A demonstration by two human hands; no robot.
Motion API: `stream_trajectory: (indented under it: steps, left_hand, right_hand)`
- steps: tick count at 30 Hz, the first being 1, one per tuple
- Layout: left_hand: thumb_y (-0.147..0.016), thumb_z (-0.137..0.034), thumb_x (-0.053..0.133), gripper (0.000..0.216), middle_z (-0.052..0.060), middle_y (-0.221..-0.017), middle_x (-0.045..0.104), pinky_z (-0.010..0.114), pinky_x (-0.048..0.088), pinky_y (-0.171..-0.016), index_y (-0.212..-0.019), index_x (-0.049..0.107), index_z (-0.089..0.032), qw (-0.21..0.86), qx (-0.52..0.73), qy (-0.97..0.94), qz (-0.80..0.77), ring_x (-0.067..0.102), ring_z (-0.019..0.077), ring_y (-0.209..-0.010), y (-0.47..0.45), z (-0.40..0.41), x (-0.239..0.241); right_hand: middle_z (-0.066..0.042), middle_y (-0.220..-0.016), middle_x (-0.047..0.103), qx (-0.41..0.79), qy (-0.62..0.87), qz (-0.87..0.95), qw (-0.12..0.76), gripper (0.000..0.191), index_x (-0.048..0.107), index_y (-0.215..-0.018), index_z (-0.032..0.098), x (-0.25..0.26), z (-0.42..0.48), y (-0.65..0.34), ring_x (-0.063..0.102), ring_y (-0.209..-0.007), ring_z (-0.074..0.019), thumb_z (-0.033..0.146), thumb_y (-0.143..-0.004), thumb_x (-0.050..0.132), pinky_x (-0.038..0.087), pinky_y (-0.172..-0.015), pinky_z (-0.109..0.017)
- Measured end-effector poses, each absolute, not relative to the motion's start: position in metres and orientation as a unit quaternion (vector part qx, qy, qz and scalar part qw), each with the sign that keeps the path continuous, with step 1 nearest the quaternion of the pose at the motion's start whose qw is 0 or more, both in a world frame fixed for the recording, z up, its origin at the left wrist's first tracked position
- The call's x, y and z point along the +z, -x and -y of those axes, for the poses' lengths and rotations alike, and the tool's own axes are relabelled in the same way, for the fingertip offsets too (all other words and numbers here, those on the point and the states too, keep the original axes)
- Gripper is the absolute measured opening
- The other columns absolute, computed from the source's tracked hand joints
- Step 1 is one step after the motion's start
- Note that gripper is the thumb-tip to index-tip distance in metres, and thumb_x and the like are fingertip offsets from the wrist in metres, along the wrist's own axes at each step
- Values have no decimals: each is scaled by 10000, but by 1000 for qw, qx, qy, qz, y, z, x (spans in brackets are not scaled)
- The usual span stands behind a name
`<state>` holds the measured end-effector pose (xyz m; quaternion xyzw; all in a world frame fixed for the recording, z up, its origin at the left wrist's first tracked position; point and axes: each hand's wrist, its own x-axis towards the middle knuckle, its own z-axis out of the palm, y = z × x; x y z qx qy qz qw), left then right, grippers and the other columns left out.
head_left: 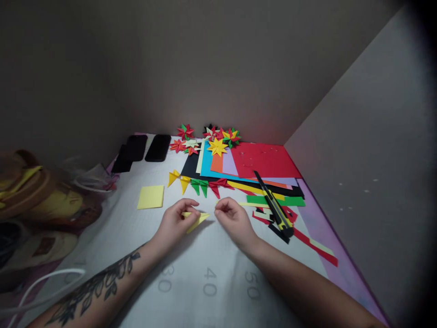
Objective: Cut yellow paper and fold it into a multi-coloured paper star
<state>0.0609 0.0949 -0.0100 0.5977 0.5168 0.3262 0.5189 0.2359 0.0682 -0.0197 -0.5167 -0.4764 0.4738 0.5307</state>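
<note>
My left hand [177, 222] pinches a folded yellow paper piece [201, 220] between thumb and fingers, its pointed tip facing right. Just right of that tip, my right hand [235, 222] is closed in a pinch. What its fingertips hold, if anything, is too small to make out. Behind the hands lie folded paper points: yellow [185, 183], green [199, 186] and red [218, 185]. A square stack of yellow paper [150, 197] rests left of my left hand. Right of my right hand lies a yellow and black utility knife [278, 212] on paper scraps.
Several folded paper stars, among them a yellow one [217, 146], sit by the wall. Coloured sheets, red [266, 159] on top, lie beneath and beside them. Two dark phones [158, 148] are at the back left. A bag [44, 196] and white cable [51, 273] occupy the left side.
</note>
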Motion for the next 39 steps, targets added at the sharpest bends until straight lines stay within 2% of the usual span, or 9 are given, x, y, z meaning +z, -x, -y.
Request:
stream_trajectory:
  steps: [2,6,10,22,25,28,33,36,39]
  left_hand:
    - [-777,-284,611,228,-13,-755,632,207,415,-576,-976,560,-186,532,327,-601,-499,546,107,-634,-61,-94,-12]
    - [-794,-310,608,287,-12,-748,627,209,403,-548,-1029,497,-189,595,322,-574,-462,534,101,-604,-62,-93,-13]
    - [-791,-319,609,312,-60,-610,540,191,335,-478,-1038,475,-184,645,311,-529,-456,464,80,-507,-64,-94,-10]
    - [-748,-315,674,325,-111,-459,392,185,204,-419,-1003,519,-187,692,319,-440,-474,324,55,-411,-63,-97,-11]
    - [-756,-317,663,322,-108,-475,408,182,210,-421,-1006,510,-185,695,319,-444,-467,331,53,-414,-63,-96,-10]
    - [-768,-344,650,327,-97,-515,454,176,244,-436,-1013,500,-188,693,313,-459,-459,367,53,-431,-65,-94,-8]
    - [-696,-362,718,422,-46,-649,560,199,370,-527,-1018,513,-182,655,312,-512,-460,519,98,-572,-66,-92,-7]
    - [-676,-352,730,398,-63,-592,507,193,328,-484,-994,559,-184,589,298,-565,-495,492,101,-538,-65,-91,-9]
    - [-708,-337,700,323,-69,-578,490,189,313,-476,-958,555,-190,597,302,-563,-486,487,98,-530,-65,-90,-12]
  right_hand:
    - [-7,-814,580,429,507,554,502,53,595,-781,208,-18,-66,-234,571,-762,-146,175,-741,605,456,-651,-250]
    - [-6,-770,584,387,516,600,473,70,615,-746,208,-19,-65,-232,569,-717,-143,148,-768,586,445,-614,-247]
    - [-18,-792,607,372,509,613,476,100,648,-786,215,-20,-67,-236,587,-756,-160,142,-791,580,462,-664,-276]
    - [-47,-900,602,400,462,635,473,81,677,-790,236,-20,-67,-241,602,-831,-174,187,-803,614,488,-709,-306]
    - [-49,-897,620,432,471,611,467,52,661,-749,216,-21,-66,-239,606,-841,-180,196,-783,626,486,-708,-301]
    - [-13,-794,599,479,503,548,466,31,608,-732,203,-25,-66,-235,589,-739,-157,199,-753,631,474,-656,-279]
    - [33,-717,545,516,512,484,488,130,525,-776,212,-31,-68,-229,534,-655,-128,183,-704,629,431,-582,-237]
    - [39,-716,536,504,520,490,484,150,516,-795,217,-30,-67,-227,527,-650,-124,160,-694,611,419,-577,-231]
    - [52,-694,528,506,526,496,470,142,502,-809,221,-29,-64,-226,515,-609,-110,166,-712,590,400,-551,-221]
